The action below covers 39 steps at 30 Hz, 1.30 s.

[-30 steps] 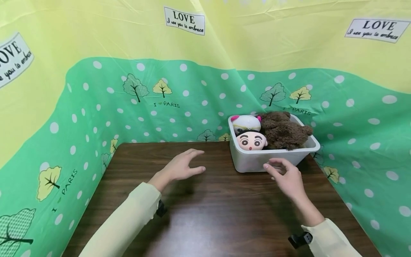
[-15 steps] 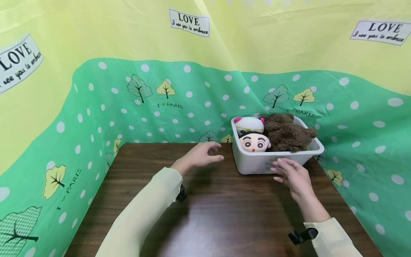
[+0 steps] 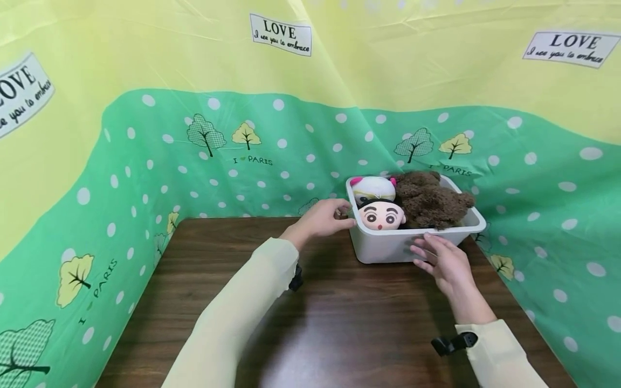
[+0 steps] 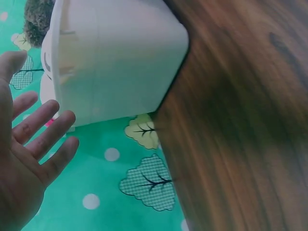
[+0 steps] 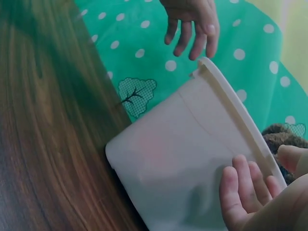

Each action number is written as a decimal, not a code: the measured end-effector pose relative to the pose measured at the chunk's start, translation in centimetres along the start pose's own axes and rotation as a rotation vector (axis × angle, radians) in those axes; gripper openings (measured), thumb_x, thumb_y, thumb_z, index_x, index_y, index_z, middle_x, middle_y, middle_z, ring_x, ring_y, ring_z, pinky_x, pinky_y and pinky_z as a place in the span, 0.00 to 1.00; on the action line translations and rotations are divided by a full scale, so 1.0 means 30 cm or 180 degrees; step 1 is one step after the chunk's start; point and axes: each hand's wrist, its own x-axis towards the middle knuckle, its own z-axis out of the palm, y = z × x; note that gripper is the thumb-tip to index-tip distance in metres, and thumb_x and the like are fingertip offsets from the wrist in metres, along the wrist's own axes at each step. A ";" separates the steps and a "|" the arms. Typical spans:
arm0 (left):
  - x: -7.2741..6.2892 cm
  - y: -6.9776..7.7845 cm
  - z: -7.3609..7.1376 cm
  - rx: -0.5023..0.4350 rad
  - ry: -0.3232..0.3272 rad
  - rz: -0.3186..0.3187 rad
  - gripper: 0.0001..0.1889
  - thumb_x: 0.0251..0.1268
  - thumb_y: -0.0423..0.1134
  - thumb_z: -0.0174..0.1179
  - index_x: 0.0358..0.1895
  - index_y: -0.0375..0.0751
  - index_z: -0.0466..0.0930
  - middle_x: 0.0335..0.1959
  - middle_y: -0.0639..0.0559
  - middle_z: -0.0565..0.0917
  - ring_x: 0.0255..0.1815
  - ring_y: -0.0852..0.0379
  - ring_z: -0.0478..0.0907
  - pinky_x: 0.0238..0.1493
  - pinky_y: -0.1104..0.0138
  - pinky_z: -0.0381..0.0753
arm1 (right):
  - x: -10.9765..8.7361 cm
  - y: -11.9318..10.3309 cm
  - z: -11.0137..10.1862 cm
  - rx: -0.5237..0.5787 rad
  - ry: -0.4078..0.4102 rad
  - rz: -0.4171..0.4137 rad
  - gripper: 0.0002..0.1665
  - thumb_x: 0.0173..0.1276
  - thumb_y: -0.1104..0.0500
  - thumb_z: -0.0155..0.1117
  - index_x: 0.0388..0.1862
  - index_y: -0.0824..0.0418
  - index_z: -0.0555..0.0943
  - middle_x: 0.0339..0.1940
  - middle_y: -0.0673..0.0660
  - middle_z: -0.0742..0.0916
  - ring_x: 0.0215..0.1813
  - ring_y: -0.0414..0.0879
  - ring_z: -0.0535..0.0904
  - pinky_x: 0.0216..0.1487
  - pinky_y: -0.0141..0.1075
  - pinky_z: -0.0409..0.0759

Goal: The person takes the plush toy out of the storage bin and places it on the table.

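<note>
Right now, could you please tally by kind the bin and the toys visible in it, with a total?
Bin: 1
Toys: 3 (fluffy brown toy, white toy with pink ears, toy with a printed face)
Total: 4

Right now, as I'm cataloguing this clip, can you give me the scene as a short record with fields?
container: white plastic bin on wood-grain tabletop, far right
contents: shaggy brown plush, white-and-pink plush, thick-browed doll
left hand: at the bin's left end, fingers spread
right hand: at the bin's near side
contact: cannot tell for either hand
backdrop: green-and-yellow printed cloth
</note>
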 end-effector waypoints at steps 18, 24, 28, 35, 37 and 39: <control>0.145 0.138 -0.006 0.0206 -0.0195 -0.0258 0.33 0.66 0.56 0.68 0.72 0.47 0.75 0.62 0.48 0.83 0.56 0.55 0.79 0.58 0.61 0.80 | 0.030 -0.018 -0.007 0.0431 -0.0067 0.0206 0.07 0.74 0.52 0.68 0.46 0.52 0.84 0.36 0.44 0.91 0.41 0.37 0.86 0.40 0.35 0.84; 0.177 0.161 0.028 0.0410 -0.0299 -0.0325 0.36 0.67 0.57 0.67 0.75 0.47 0.71 0.68 0.52 0.80 0.67 0.55 0.76 0.68 0.63 0.76 | 0.027 -0.026 -0.010 0.0429 -0.0018 0.0241 0.06 0.73 0.53 0.69 0.45 0.52 0.85 0.36 0.44 0.91 0.40 0.37 0.84 0.40 0.35 0.83; 0.193 0.165 0.054 0.0580 -0.0312 -0.0298 0.35 0.68 0.56 0.67 0.75 0.48 0.72 0.66 0.53 0.81 0.65 0.57 0.78 0.66 0.65 0.76 | 0.029 -0.022 -0.010 0.0390 0.0058 0.0259 0.08 0.72 0.52 0.70 0.46 0.51 0.85 0.35 0.43 0.91 0.40 0.37 0.84 0.40 0.35 0.83; 0.205 0.190 0.102 0.0992 -0.0156 -0.0431 0.32 0.66 0.55 0.69 0.72 0.53 0.75 0.61 0.57 0.84 0.61 0.57 0.79 0.68 0.53 0.73 | 0.033 -0.012 -0.019 0.0387 0.0040 0.0230 0.08 0.71 0.51 0.71 0.46 0.50 0.85 0.36 0.43 0.92 0.39 0.37 0.84 0.39 0.34 0.82; 0.209 0.197 0.111 0.1160 -0.0105 -0.0530 0.32 0.64 0.56 0.70 0.72 0.58 0.76 0.59 0.59 0.84 0.59 0.59 0.79 0.68 0.52 0.68 | 0.035 -0.011 -0.018 0.0374 0.0027 0.0226 0.08 0.71 0.50 0.71 0.46 0.49 0.85 0.36 0.43 0.91 0.40 0.37 0.84 0.39 0.34 0.82; 0.213 0.206 0.114 0.1289 -0.0091 -0.0554 0.32 0.63 0.56 0.70 0.71 0.60 0.76 0.58 0.58 0.83 0.57 0.59 0.78 0.66 0.51 0.65 | 0.038 -0.011 -0.017 0.0369 0.0021 0.0226 0.08 0.71 0.50 0.70 0.46 0.49 0.85 0.36 0.43 0.91 0.40 0.37 0.84 0.40 0.35 0.82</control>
